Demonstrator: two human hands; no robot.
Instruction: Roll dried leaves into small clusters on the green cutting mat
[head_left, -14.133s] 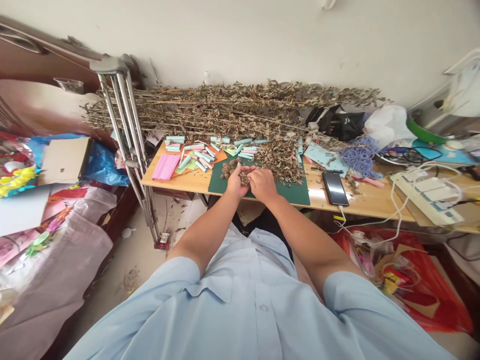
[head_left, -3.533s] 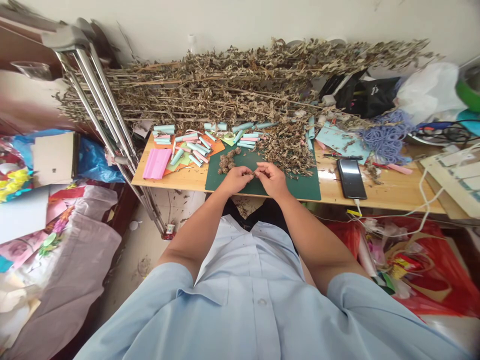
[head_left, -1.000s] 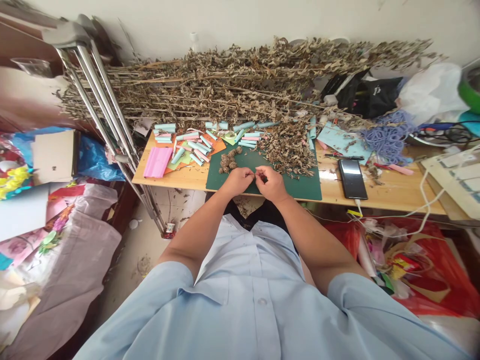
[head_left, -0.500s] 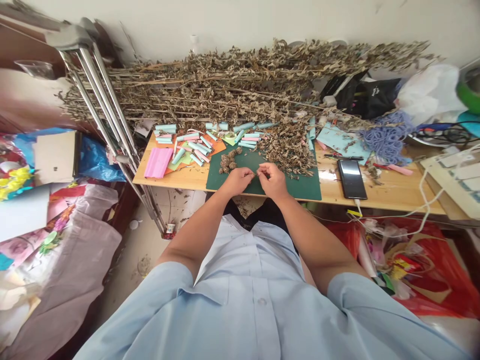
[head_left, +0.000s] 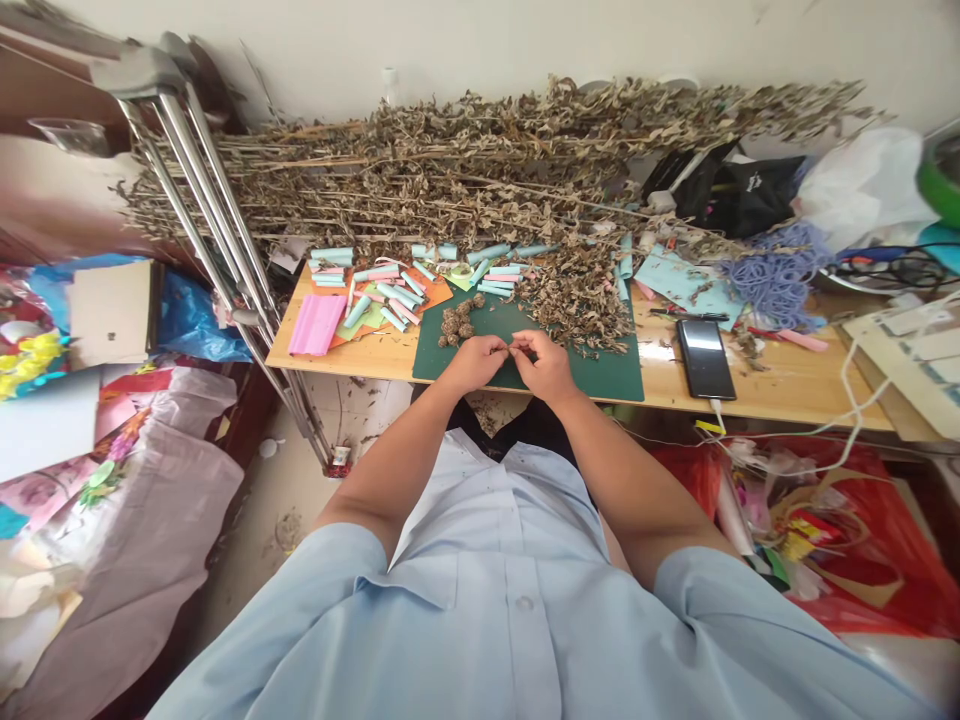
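While our left hand [head_left: 480, 363] and right hand [head_left: 543, 366] sit just beside each other over the front edge of the green mat [head_left: 600, 376], fingers bent and thumbs drawn in, we cannot tell whether either grips anything, so little shows at the fingertips. Near the mat's left edge we have a cluster of brown balls [head_left: 456, 322], and our heap of dried leaves [head_left: 581, 305] covers its back right corner. Dried stalks [head_left: 420, 180] lie along the back edge of our desk [head_left: 795, 385].
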